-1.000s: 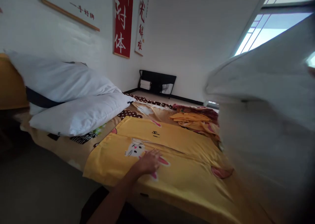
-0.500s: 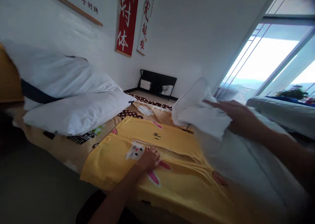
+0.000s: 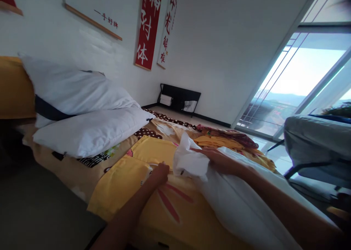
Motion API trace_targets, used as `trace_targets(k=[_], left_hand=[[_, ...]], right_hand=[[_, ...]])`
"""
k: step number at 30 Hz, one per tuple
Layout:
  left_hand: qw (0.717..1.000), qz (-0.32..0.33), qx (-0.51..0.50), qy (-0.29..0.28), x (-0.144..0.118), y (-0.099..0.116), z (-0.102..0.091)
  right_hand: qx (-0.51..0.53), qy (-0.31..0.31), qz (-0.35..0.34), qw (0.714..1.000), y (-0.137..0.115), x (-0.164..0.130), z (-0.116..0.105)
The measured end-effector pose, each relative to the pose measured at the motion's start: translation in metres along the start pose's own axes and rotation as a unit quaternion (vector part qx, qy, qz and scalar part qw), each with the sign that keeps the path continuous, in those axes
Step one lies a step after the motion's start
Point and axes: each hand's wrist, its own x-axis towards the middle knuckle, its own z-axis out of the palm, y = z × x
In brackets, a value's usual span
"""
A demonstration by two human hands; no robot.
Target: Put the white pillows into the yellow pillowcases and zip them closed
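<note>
- On the bed [image 3: 68, 169], the left hand [image 3: 159, 173] pinches the edge of the yellow case [image 3: 128, 184], fingers closed on the fabric.
- The right hand [image 3: 219, 161] grips the bunched end of the white pillow [image 3: 236, 202], fingers curled around its corner.
- That corner sits just beside the left hand, touching the case near its edge; the rest of the pillow trails back along the right arm.
- To do this well, I judge the left hand should hold the case's mouth wide and taut, so the corner enters straight without snagging.
- Keeping the corner tightly bunched would likely help it slide in.
- Two more pillows [image 3: 90, 133] lie stacked well apart, at the head of the bed.
</note>
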Motion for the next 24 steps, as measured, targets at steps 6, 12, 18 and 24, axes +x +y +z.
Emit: trace_targets(k=[6,12,18,24], left_hand=[[0.994,0.076,0.075,0.029,0.007,-0.010,-0.007],[0.977,0.156,0.139,0.049,0.027,-0.018,-0.022],[0.969,0.178,0.157,0.072,0.030,-0.033,-0.034],[0.976,0.128,0.148,0.095,0.028,-0.034,-0.055]], right_hand=[[0.107,-0.023,0.023,0.994,0.000,0.003,-0.004],[0.213,-0.053,0.020,0.975,-0.009,0.010,0.003],[0.152,-0.130,0.008,0.980,-0.009,0.024,0.045],[0.040,-0.194,-0.055,0.979,-0.035,0.052,0.083]])
